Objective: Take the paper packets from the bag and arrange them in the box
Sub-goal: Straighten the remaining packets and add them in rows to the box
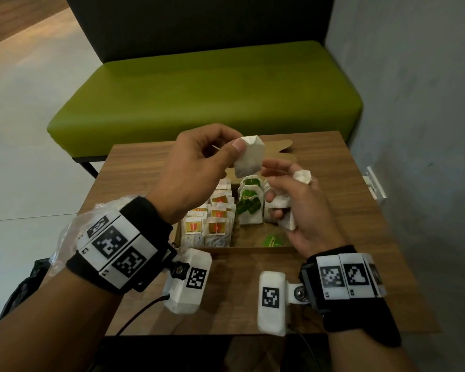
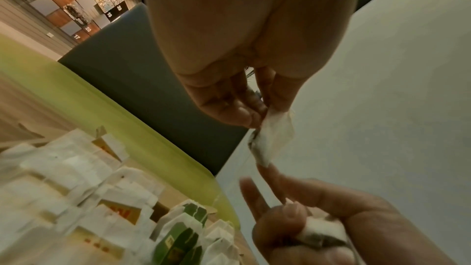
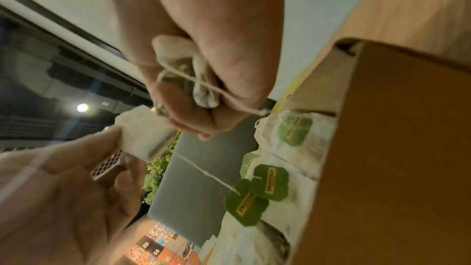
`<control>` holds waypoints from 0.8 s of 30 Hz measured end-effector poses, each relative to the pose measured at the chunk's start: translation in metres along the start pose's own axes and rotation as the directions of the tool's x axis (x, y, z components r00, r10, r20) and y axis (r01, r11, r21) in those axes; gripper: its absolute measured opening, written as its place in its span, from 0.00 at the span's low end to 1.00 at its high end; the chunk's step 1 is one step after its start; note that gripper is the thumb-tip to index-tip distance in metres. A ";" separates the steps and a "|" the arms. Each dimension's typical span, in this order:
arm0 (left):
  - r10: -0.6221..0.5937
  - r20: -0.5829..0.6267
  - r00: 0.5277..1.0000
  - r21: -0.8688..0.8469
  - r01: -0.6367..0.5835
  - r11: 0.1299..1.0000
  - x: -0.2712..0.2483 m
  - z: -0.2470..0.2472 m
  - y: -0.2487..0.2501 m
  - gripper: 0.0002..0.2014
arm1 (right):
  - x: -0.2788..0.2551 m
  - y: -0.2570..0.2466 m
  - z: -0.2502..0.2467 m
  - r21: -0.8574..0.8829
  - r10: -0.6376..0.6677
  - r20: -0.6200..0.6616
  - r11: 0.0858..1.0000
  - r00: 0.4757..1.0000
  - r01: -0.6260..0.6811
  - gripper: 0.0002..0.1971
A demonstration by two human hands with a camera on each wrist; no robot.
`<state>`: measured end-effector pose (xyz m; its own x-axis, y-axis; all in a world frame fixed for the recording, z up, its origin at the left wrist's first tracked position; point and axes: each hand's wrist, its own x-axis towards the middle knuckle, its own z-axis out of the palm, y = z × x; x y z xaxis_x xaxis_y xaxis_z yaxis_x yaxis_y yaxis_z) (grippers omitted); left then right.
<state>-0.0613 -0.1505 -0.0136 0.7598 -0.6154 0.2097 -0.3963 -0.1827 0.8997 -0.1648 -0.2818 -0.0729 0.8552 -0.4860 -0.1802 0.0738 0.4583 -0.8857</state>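
Observation:
My left hand pinches one white paper packet between thumb and fingers, raised above the brown cardboard box. The same packet hangs from my fingertips in the left wrist view. To its right, my right hand grips a bunch of white packets, its forefinger stretched toward the raised one. In the right wrist view those packets sit crumpled in the fist with a string trailing. Inside the box stand packets with red-yellow tags on the left and green tags in the middle.
The box sits on a small wooden table. A clear plastic bag lies at the table's left edge under my left wrist. A green bench stands behind the table and a grey wall on the right.

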 end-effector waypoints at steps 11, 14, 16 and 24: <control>0.001 -0.168 0.986 0.069 0.010 0.998 0.012 0.001 -0.009 0.06 | 0.002 0.017 0.012 -0.465 -0.149 0.158 0.861 0.976 0.207 0.06; 0.054 -0.271 0.961 0.219 0.007 0.976 0.016 0.000 -0.017 0.06 | 0.004 0.020 0.013 -0.627 -0.162 0.183 0.740 0.970 0.242 0.06; 0.156 -0.235 0.959 0.377 -0.058 0.925 0.013 0.002 -0.017 0.06 | 0.004 0.020 0.016 -0.683 -0.176 0.207 0.678 0.962 0.271 0.07; 0.300 0.136 0.944 0.585 -0.321 0.745 -0.005 0.000 -0.038 0.09 | 0.009 0.013 0.020 -0.603 -0.205 0.198 0.745 0.958 0.284 0.04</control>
<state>-0.0498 -0.1404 -0.0491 0.5285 -0.7401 0.4159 -0.8406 -0.3875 0.3785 -0.1457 -0.2651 -0.0776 0.9062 -0.4122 0.0940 -0.0112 -0.2457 -0.9693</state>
